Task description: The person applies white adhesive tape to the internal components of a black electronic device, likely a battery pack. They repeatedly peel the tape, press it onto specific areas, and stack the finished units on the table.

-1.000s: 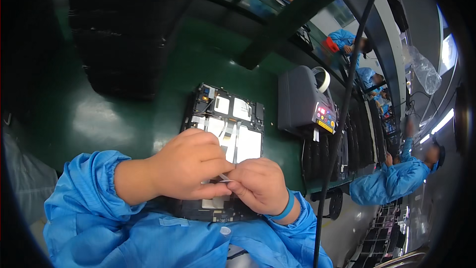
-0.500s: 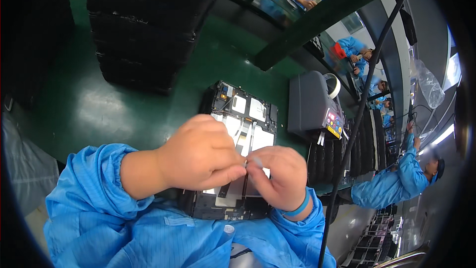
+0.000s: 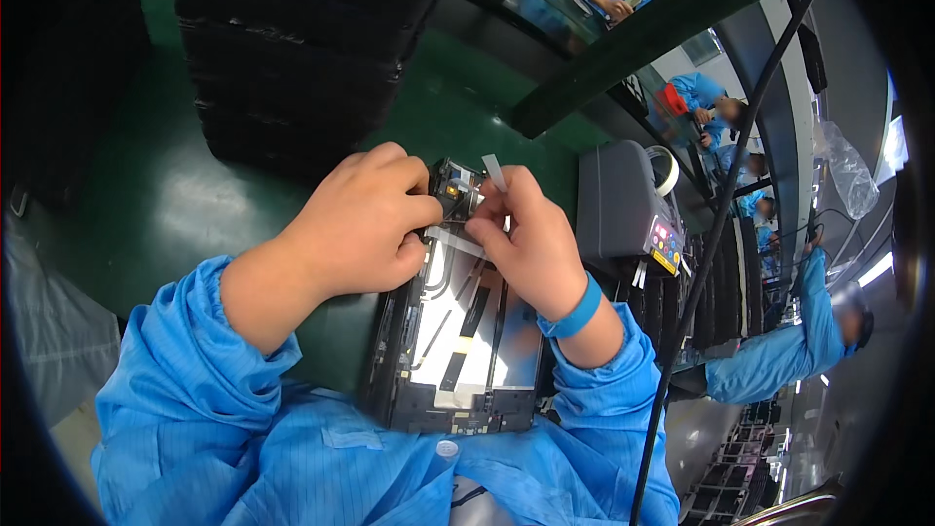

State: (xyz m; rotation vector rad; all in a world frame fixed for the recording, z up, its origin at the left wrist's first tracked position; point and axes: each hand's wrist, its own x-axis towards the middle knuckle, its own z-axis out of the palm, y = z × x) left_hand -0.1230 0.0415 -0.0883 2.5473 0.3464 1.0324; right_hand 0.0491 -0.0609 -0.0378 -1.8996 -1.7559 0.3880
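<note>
An opened flat electronic device [image 3: 429, 326] lies in front of me, with a black frame, shiny silver inner surfaces and thin dark cables. My right hand [image 3: 534, 248] is over its far part, pinching a short strip of translucent tape [image 3: 495, 172] that sticks up from between thumb and fingers. At the device's far left corner, my left hand [image 3: 375, 219] has its fingers curled down against the edge; what they grip, if anything, is hidden. Small circuit parts [image 3: 454, 187] show between the two hands. Another pale strip [image 3: 458, 242] lies across the device just below my fingers.
Right of the device stands a grey tape dispenser [image 3: 614, 200] with buttons and a tape roll. A tall stack of black trays [image 3: 292, 58] rises at the far left on the green table [image 3: 195, 205]. A black cable [image 3: 696, 263] hangs at right. Co-workers [image 3: 784, 341] in blue work beyond.
Both hands have moved from the device's near middle to its far end and drawn apart. The tape strip now stands up clearly in my right hand.
</note>
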